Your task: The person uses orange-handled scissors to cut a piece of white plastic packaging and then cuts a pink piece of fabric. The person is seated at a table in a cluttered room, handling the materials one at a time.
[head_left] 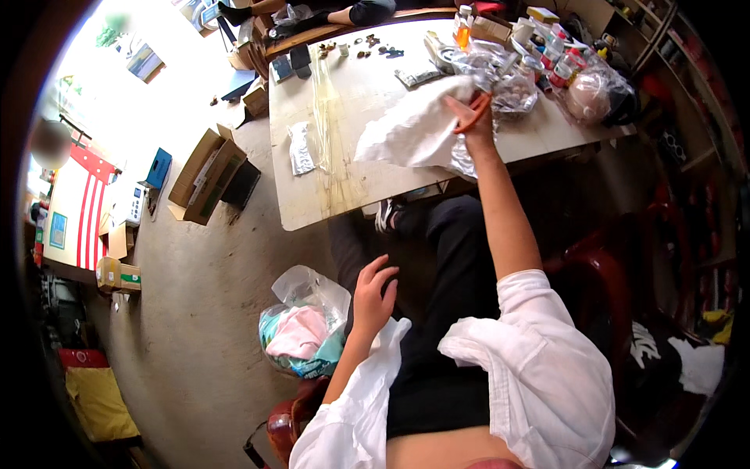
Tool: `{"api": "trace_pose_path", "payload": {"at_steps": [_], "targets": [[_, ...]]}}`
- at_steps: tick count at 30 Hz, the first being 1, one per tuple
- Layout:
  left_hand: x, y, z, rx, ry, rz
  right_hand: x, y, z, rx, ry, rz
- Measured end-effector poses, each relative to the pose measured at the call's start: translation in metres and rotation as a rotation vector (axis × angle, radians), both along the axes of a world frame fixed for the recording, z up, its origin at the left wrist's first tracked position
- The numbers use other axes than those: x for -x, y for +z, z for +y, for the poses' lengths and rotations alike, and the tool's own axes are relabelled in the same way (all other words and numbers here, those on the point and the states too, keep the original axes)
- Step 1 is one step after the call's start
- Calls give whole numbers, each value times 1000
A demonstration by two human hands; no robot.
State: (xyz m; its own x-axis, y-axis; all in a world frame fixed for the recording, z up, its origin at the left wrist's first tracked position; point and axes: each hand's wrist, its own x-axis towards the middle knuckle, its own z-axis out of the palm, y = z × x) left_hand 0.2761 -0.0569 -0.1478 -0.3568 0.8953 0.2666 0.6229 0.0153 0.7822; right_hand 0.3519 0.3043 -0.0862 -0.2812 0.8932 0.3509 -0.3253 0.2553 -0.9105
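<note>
My right hand (478,125) is closed on orange-handled scissors (469,116) at the far right part of the pale table (289,195). A crumpled white sheet (402,129) lies beneath and beside the scissors, with crinkled silver material at its right end. Below the table's front edge, my left hand (375,293) is open, fingers curved and apart, holding nothing. It is above my lap, close to a plastic bag (312,281) with pink and turquoise cloth inside. On the tabletop are a small silver packet (301,147) and long translucent yellowish strips (322,117).
Bottles (555,47), plastic bags (590,94) and small dark pieces (367,48) are on the table. Another person's legs (359,12) show beyond it. Cardboard boxes (203,172) stand on the floor at left, shelves (687,117) at right, a red chair (594,266) around me.
</note>
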Motion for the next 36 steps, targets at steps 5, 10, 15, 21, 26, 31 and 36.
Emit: {"api": "trace_pose_path", "payload": {"at_steps": [5, 10, 15, 21, 26, 31, 36], "targets": [[-3, -18, -2, 56, -41, 5, -51, -103, 62, 67, -445, -370], [-8, -32, -1, 71, -61, 3, -76, -130, 68, 354, -476, -802], [-12, -30, 6, 110, -74, 2, -74, -126, 72, 142, -438, -529], [-8, -42, 2, 144, -53, 23, -91, -81, 71, -199, -877, -810], [-7, -39, -12, 192, -52, 62, -43, -60, 35, -52, -357, -737], [4, -35, -55, 190, 94, 13, -23, -126, 47, -151, -246, -1351], [15, -27, -115, 172, 371, -13, -9, -79, 12, -317, -383, -1175]]}}
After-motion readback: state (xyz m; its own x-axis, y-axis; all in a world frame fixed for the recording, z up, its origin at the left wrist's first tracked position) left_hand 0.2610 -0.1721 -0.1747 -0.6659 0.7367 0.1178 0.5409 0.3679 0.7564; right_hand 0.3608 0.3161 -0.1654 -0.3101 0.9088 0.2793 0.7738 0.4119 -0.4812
